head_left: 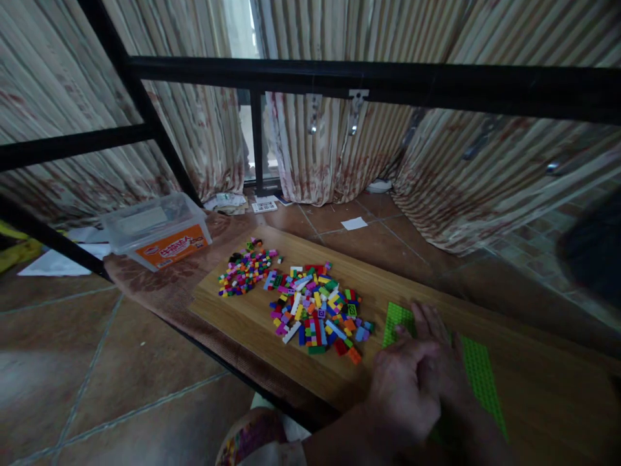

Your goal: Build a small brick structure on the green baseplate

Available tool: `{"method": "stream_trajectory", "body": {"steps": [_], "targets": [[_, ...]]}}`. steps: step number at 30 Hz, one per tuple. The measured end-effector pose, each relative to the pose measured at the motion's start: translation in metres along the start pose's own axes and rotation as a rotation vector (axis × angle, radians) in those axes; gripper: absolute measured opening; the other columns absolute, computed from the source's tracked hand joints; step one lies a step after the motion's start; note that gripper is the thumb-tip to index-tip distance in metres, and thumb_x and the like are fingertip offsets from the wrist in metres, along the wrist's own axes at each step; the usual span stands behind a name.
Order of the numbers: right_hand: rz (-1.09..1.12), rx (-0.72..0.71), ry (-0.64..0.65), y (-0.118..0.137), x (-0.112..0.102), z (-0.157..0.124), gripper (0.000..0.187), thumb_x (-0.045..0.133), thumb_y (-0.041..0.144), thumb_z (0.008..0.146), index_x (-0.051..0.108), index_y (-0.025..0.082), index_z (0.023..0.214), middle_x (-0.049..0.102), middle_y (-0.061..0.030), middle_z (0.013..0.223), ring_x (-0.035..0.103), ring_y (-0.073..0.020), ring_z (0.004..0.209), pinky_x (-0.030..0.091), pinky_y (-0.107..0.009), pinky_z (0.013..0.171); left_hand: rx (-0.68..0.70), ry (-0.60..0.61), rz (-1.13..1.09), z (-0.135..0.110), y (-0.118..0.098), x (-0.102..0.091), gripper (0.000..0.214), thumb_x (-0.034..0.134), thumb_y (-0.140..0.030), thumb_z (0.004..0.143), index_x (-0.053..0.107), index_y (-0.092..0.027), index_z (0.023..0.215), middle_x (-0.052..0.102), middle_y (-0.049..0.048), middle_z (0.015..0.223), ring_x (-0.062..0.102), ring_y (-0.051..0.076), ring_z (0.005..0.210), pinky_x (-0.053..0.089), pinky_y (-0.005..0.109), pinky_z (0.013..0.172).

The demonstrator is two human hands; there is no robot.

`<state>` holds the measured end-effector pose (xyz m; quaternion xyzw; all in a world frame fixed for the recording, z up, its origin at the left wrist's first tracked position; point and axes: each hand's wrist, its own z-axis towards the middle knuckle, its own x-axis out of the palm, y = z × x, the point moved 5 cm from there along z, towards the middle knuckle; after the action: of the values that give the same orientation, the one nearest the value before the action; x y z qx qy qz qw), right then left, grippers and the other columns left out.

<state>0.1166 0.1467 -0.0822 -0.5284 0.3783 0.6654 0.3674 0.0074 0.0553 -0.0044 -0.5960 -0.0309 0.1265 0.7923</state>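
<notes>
1. Right at the near end, the green studded baseplate lay on the wooden board, partly hidden under the hands!
2. The right hand was laid out flat over it, fingers straight and close together.
3. And the left hand, curled, crossed in front; whether it gripped anything, I couldn't tell.
4. Near the baseplate's left side sat the big heap of mixed toy bricks, with a pile of tiny bricks beyond.
5. Farther off, a clear plastic box, orange-labelled, stood on the cloth-covered bench.
</notes>
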Motion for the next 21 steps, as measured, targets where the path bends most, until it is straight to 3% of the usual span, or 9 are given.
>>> {"method": "stream_trajectory", "body": {"steps": [4, 10, 15, 18, 21], "targets": [[0.000, -0.065, -0.011, -0.001, 0.003, 0.000, 0.067, 0.023, 0.049, 0.093, 0.020, 0.015, 0.150, 0.026, -0.0142, 0.156, 0.018, -0.0328, 0.144, 0.023, -0.062, 0.109, 0.025, 0.028, -0.020, -0.006, -0.002, -0.004, 0.029, 0.044, -0.010, 0.087, 0.066, -0.018, 0.105, 0.072, 0.0071, 0.098, 0.067, 0.017, 0.090, 0.053, 0.026, 0.083], [0.010, -0.005, -0.007, 0.000, 0.001, 0.003, 0.072, 0.026, 0.057, 0.090, 0.023, 0.017, 0.150, 0.030, -0.0162, 0.153, 0.027, -0.0377, 0.141, 0.026, -0.065, 0.105, 0.054, 0.075, 0.010, -0.012, -0.006, -0.008, 0.029, 0.047, -0.008, 0.083, 0.067, -0.015, 0.102, 0.072, 0.0071, 0.091, 0.067, 0.016, 0.084, 0.052, 0.024, 0.082], [0.052, -0.032, -0.013, 0.004, -0.002, 0.002, 0.069, 0.026, 0.055, 0.091, 0.028, 0.015, 0.148, 0.033, -0.0167, 0.152, 0.027, -0.0363, 0.141, 0.025, -0.064, 0.107, 0.064, 0.035, 0.024, -0.012, -0.008, -0.014, 0.030, 0.046, -0.009, 0.083, 0.069, -0.015, 0.103, 0.073, 0.0078, 0.093, 0.068, 0.017, 0.084, 0.053, 0.026, 0.083], [0.171, -0.019, -0.076, 0.000, -0.005, 0.001, 0.062, 0.031, 0.052, 0.092, 0.038, 0.018, 0.144, 0.042, -0.0165, 0.147, 0.032, -0.0354, 0.139, 0.028, -0.060, 0.108, 0.069, 0.047, 0.015, -0.011, -0.010, -0.018, 0.035, 0.045, -0.008, 0.084, 0.068, -0.018, 0.107, 0.073, 0.0060, 0.095, 0.068, 0.016, 0.084, 0.053, 0.025, 0.082], [0.470, 0.085, -0.162, -0.011, -0.016, 0.001, 0.057, 0.031, 0.050, 0.093, 0.048, 0.015, 0.136, 0.049, -0.0181, 0.141, 0.040, -0.0334, 0.134, 0.031, -0.056, 0.108, 0.097, 0.037, -0.015, -0.004, -0.013, -0.031, 0.032, 0.046, -0.011, 0.085, 0.069, -0.021, 0.107, 0.073, 0.0048, 0.093, 0.067, 0.016, 0.084, 0.054, 0.028, 0.082]]}}
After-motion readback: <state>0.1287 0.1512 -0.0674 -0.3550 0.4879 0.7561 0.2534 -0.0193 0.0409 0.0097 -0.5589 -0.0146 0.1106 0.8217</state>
